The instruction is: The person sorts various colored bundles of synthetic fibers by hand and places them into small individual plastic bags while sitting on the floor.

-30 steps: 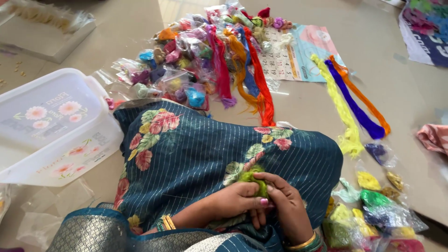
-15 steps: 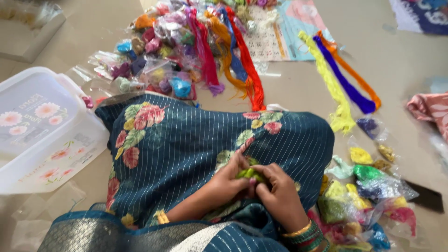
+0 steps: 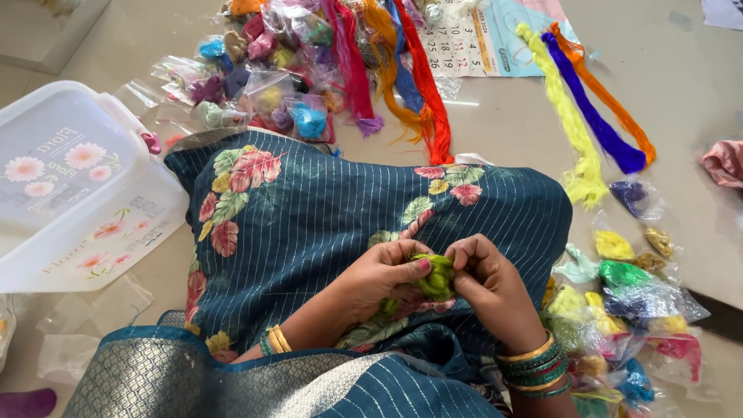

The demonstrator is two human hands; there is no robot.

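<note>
- From the left: I see the white plastic box [image 3: 73, 193] with flower prints on the floor beside my lap, well apart from the work.
- My left hand [image 3: 385, 277] is curled narrow, thumb and fingertips pinching the green thread tuft [image 3: 436, 277], which sits on the blue floral cloth [image 3: 309, 224] over my lap, between both hands.
- My right hand [image 3: 490, 284] is closed on the tuft's right side, fingers bent in tight.
- To do this well, I judge both pinches should stay close together and tease the fibres gently, so the tuft does not tangle or slip.
- Far behind lie bagged thread bundles [image 3: 298, 116] and long skeins [image 3: 576, 124]; small packets [image 3: 619, 279] lie to the right.
- Against half a second ago, the hands sit nearly as they did on the tuft; the view has swung so the box shows more fully.
</note>
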